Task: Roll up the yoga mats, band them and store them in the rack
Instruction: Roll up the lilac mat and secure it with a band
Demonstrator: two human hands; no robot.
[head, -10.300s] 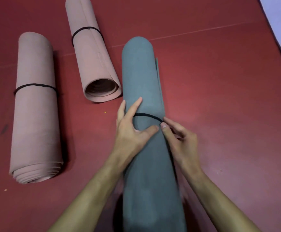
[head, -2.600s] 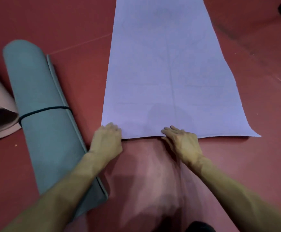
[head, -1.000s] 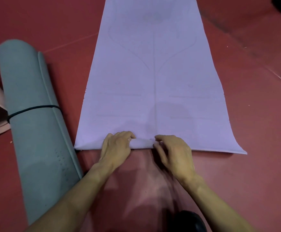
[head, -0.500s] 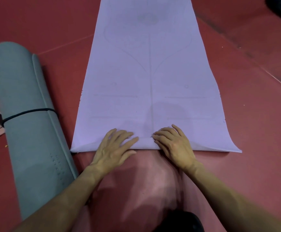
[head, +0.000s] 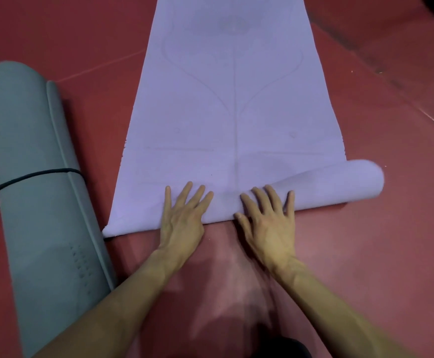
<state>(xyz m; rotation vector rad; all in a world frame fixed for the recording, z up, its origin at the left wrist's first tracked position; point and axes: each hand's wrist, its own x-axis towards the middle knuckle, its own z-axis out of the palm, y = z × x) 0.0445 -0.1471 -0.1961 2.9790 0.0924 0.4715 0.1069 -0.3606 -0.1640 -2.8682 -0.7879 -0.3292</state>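
Far left: green mat [head: 37, 177] rolled, black band [head: 40, 174] round it, on red floor [head: 365, 254]. Centre: lilac mat [head: 236, 112] flat on floor, near edge curled over. Left hand [head: 184, 218], fingers straight, presses flatter end. Right hand [head: 267, 223], fingers spread, presses fatter end. Roll looks lopsided: best level both ends, tighten core.

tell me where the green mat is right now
In the head view the rolled green mat lies on the floor at the far left, left of the purple mat, with a black band round its middle.
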